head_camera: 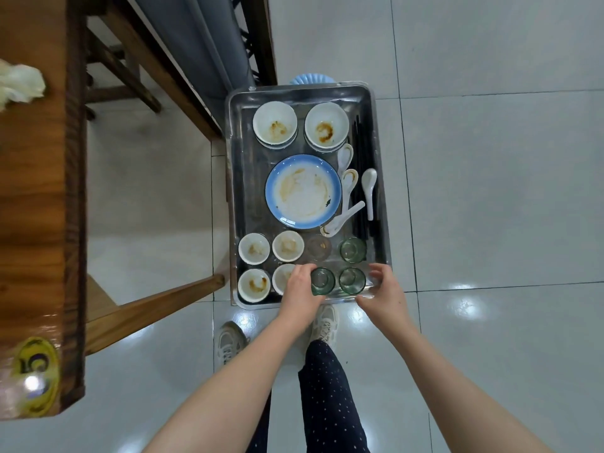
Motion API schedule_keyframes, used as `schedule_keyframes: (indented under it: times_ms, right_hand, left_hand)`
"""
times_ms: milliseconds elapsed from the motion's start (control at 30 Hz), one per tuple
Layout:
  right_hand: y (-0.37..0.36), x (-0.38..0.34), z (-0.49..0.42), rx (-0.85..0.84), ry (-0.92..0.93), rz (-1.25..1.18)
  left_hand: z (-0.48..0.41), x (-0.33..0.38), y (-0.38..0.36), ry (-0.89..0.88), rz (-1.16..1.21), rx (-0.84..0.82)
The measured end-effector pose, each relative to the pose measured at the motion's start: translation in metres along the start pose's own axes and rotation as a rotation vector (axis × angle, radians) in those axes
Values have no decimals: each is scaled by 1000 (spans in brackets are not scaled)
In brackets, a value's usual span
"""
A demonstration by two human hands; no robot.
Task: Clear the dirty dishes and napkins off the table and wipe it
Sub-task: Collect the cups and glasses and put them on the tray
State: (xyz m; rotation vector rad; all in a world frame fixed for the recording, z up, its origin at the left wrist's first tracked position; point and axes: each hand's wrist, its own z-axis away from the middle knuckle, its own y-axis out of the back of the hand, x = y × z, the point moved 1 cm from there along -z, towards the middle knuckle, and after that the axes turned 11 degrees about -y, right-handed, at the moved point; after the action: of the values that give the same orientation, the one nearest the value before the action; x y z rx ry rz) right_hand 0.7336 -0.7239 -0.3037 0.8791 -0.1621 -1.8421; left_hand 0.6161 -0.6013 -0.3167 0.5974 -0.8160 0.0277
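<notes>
A steel tray (233, 178) stands on the floor side of the wooden table (36, 197). It holds two stained white bowls (275, 125), a blue-rimmed plate (303, 191), several small saucers (254, 248), white spoons (369, 191), black chopsticks (362, 142) and several glasses. My left hand (299, 289) curls round a green glass (323, 280) at the tray's near edge. My right hand (382, 289) hovers beside the neighbouring green glass (352, 281) with loosely bent fingers that hold nothing. A crumpled white napkin (19, 84) lies on the table.
Wooden chair frames (143, 308) stand between the table and the tray. A light blue stool (312, 79) shows under the tray's far end. My feet (323, 325) stand on pale glossy floor tiles (490, 223) just before the tray. A yellow number sticker (34, 374) marks the table corner.
</notes>
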Motion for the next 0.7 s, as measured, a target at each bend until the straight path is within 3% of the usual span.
schedule_keyframes:
  times_ms: [267,433,700]
  right_hand:
    - [35,-47,26,54,25,8]
    - [46,-100,59,87,109,2]
    - [50,-202,130,61,351,-7]
  left_hand:
    - [24,25,56,-11,22,2]
    - [45,53,120,-57,93,105]
    - [97,92,238,-121,217,405]
